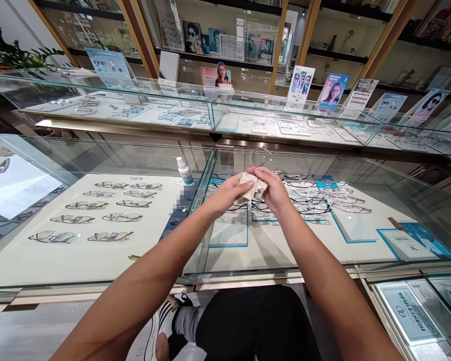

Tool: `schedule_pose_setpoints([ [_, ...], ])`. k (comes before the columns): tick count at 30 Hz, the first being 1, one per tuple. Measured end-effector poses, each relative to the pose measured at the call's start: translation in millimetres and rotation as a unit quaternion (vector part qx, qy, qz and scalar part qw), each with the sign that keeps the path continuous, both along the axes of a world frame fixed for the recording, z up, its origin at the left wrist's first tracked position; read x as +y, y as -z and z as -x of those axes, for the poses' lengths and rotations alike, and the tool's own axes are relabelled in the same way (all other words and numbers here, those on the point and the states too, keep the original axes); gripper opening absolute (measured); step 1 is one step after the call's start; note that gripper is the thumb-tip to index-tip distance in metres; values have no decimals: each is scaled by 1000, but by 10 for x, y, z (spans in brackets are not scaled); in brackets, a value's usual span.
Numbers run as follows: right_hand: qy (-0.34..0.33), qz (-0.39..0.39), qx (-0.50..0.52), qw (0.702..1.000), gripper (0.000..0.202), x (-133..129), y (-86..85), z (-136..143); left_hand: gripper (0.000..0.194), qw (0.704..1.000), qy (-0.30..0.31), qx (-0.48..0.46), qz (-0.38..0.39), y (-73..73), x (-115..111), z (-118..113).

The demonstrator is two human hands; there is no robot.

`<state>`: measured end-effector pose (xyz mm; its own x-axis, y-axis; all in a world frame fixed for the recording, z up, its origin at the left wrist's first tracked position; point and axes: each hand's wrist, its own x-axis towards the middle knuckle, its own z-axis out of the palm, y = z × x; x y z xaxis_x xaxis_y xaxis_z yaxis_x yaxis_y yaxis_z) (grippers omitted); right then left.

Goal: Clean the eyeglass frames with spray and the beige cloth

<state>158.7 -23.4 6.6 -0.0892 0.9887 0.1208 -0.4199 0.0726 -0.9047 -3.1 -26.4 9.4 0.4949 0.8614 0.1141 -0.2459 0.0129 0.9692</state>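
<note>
Both my hands are raised over the glass display counter, close together and closed. Between my left hand (231, 191) and my right hand (274, 186) is a crumpled beige cloth (252, 187), pinched by the fingers of both. From the top of my fingers sticks out a thin-rimmed pair of eyeglasses (260, 157); its lower part is hidden by the cloth and my right fingers. A white spray bottle (184, 171) with a blue label stands upright to the left, apart from my hands.
Rows of eyeglasses (110, 217) lie in the left part of the glass case, with more frames (304, 204) to the right. A second glass counter (244, 103) stands behind, bearing upright advert cards (332, 90). My legs (255, 321) are below the front edge.
</note>
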Motion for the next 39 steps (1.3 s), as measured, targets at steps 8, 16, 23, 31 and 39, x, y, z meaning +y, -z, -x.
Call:
schedule_pose_setpoints([
  [8,7,2,25,1000,27,30,1,-28,49,998,46,-27,41,-32,18,28],
  [16,-24,-10,27,999,24,17,30,-5,50,998,52,36,-18,33,43,47],
  [23,-27,-23,-9,999,24,-7,10,14,54,999,-9,34,-8,51,33,-8],
  [31,-18,-117,-70,990,21,-10,-15,-26,52,999,-26,7,18,-11,10,-20],
  [39,6,-124,-65,990,20,16,19,-34,48,1000,9,13,7,15,38,24],
])
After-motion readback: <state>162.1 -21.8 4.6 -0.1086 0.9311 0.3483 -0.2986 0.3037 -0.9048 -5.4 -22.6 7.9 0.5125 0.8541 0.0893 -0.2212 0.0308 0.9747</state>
